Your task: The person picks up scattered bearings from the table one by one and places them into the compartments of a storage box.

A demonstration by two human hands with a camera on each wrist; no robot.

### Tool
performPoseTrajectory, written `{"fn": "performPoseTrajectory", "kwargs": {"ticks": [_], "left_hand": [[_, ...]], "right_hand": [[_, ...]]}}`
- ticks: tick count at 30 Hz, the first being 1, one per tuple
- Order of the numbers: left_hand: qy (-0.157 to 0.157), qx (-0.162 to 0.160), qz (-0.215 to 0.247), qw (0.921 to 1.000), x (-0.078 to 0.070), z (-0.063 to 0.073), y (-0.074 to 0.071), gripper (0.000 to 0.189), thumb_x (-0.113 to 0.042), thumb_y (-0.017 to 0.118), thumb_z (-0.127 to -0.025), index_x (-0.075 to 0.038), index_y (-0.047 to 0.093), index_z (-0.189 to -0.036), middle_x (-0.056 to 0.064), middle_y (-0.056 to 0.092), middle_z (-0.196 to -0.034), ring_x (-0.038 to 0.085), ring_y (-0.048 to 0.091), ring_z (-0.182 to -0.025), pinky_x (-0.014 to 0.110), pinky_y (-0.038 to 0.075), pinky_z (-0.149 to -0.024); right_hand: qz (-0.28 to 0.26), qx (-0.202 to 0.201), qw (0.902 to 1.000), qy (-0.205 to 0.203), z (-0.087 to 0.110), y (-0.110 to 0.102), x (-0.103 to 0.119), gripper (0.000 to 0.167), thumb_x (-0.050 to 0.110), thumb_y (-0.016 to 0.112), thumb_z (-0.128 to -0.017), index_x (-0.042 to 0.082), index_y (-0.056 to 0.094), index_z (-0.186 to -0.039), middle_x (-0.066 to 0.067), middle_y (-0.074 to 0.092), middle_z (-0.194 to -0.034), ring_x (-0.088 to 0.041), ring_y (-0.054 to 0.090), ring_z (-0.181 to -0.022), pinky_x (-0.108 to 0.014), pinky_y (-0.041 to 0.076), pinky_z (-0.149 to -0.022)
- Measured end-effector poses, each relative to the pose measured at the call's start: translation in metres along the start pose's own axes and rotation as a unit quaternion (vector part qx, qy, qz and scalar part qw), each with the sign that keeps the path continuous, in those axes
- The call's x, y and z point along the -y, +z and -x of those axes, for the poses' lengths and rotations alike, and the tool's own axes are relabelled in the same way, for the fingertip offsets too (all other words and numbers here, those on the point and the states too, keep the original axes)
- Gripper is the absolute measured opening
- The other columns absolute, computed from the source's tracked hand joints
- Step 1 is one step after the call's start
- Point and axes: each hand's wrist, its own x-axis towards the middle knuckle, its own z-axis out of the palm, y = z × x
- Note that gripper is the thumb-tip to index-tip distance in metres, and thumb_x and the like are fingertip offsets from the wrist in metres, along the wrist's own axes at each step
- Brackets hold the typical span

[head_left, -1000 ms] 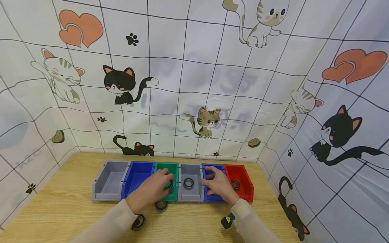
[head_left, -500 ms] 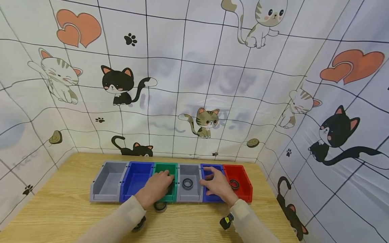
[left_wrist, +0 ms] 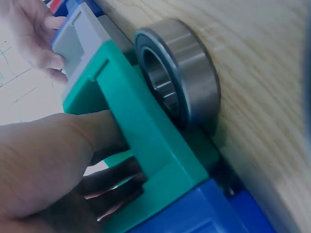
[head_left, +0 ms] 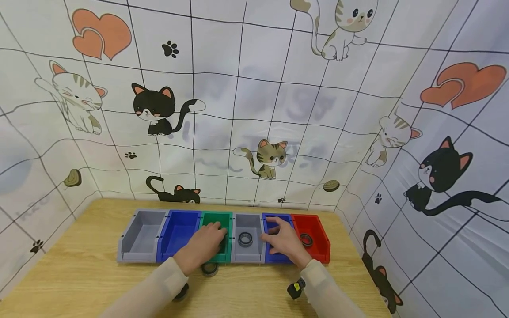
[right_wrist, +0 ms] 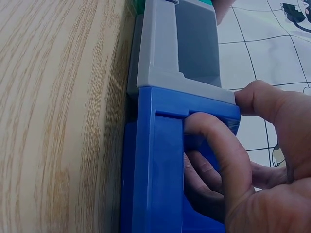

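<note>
Left hand [head_left: 203,245]: fingertips hidden by green bin [left_wrist: 141,121], grip indeterminable. Right hand [head_left: 284,238], 3 o'clock: released. Wooden worktop [head_left: 238,291]; cat-print sheet [head_left: 222,101], 12 o'clock.

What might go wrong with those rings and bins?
The left hand reaches into the green bin, so pulling back it might bump the ring just in front. The left sleeve partly covers another ring on the table and could drag it. The right hand, partly inside the blue bin beside the red one, could nudge it.
</note>
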Motion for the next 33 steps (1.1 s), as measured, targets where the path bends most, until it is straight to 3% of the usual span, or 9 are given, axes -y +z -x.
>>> {"fn": "performPoseTrajectory", "kwargs": {"ticks": [1,4,6,11,14,22,28,33], "left_hand": [[-0.003,0.002,0.01,0.9999,-0.003,0.001,-0.009,0.023,-0.008,0.091,-0.1,-0.004,0.083,-0.12,0.013,0.073,-0.106,0.029,0.069,-0.089,0.047,0.062,-0.073],[0.011,-0.023,0.018,0.9995,-0.005,0.008,-0.019,0.02,-0.008,0.092,-0.098,-0.004,0.083,-0.115,0.011,0.072,-0.102,0.026,0.068,-0.085,0.043,0.062,-0.07],[0.008,-0.016,0.036,0.9992,-0.012,0.015,-0.039,0.022,-0.008,0.094,-0.097,-0.004,0.082,-0.115,0.008,0.071,-0.101,0.025,0.066,-0.084,0.039,0.062,-0.072],[0.031,-0.04,0.06,0.9969,-0.018,0.038,-0.056,0.027,-0.011,0.098,-0.095,-0.009,0.082,-0.118,0.003,0.07,-0.103,0.018,0.066,-0.083,0.03,0.06,-0.068],[0.035,-0.05,0.073,0.9954,-0.02,0.052,-0.06,0.028,-0.015,0.098,-0.096,-0.012,0.083,-0.118,0.0,0.07,-0.105,0.014,0.066,-0.082,0.027,0.059,-0.067],[0.029,-0.028,0.084,0.9956,-0.026,0.083,-0.061,0.016,-0.015,0.096,-0.097,-0.016,0.082,-0.103,-0.009,0.06,-0.094,0.008,0.058,-0.083,0.027,0.055,-0.069],[0.014,0.016,0.075,0.997,-0.032,0.089,-0.056,0.011,-0.014,0.096,-0.096,-0.012,0.089,-0.104,-0.007,0.059,-0.091,0.011,0.053,-0.08,0.029,0.051,-0.067],[-0.007,0.051,0.094,0.9942,-0.035,0.091,-0.056,0.009,-0.016,0.095,-0.096,-0.017,0.088,-0.102,-0.008,0.058,-0.094,0.009,0.05,-0.082,0.028,0.049,-0.067]], "right_hand": [[0.0,-0.001,1.0,-0.001,0.0,0.0,0.0,0.072,0.015,0.089,-0.103,0.012,0.059,-0.169,-0.028,0.073,-0.144,-0.022,0.082,-0.092,-0.038,0.074,-0.069],[-0.001,-0.002,1.0,-0.005,-0.001,-0.001,0.001,0.072,0.016,0.089,-0.103,0.011,0.059,-0.169,-0.029,0.073,-0.144,-0.022,0.083,-0.093,-0.038,0.074,-0.069],[-0.004,-0.001,1.0,-0.005,-0.002,-0.001,0.0,0.072,0.016,0.089,-0.103,0.011,0.059,-0.169,-0.029,0.073,-0.144,-0.022,0.082,-0.093,-0.038,0.074,-0.069],[-0.005,0.003,1.0,-0.007,-0.002,0.002,-0.003,0.072,0.017,0.089,-0.103,0.011,0.059,-0.169,-0.028,0.074,-0.144,-0.022,0.082,-0.093,-0.039,0.074,-0.07],[-0.005,0.004,0.9999,-0.01,-0.003,0.003,-0.004,0.073,0.016,0.089,-0.103,0.011,0.059,-0.169,-0.028,0.074,-0.144,-0.023,0.082,-0.093,-0.04,0.074,-0.07],[-0.006,-0.001,0.9999,-0.01,-0.004,0.002,-0.002,0.073,0.017,0.09,-0.103,0.011,0.059,-0.168,-0.028,0.074,-0.143,-0.022,0.082,-0.09,-0.04,0.074,-0.069],[-0.01,0.003,0.9999,-0.006,-0.002,0.0,-0.002,0.073,0.017,0.09,-0.103,0.012,0.059,-0.169,-0.028,0.073,-0.146,-0.023,0.082,-0.092,-0.04,0.074,-0.071],[-0.013,0.005,0.9999,-0.006,0.001,-0.001,-0.001,0.072,0.016,0.09,-0.102,0.012,0.06,-0.168,-0.029,0.074,-0.145,-0.023,0.082,-0.09,-0.04,0.074,-0.069]]}}
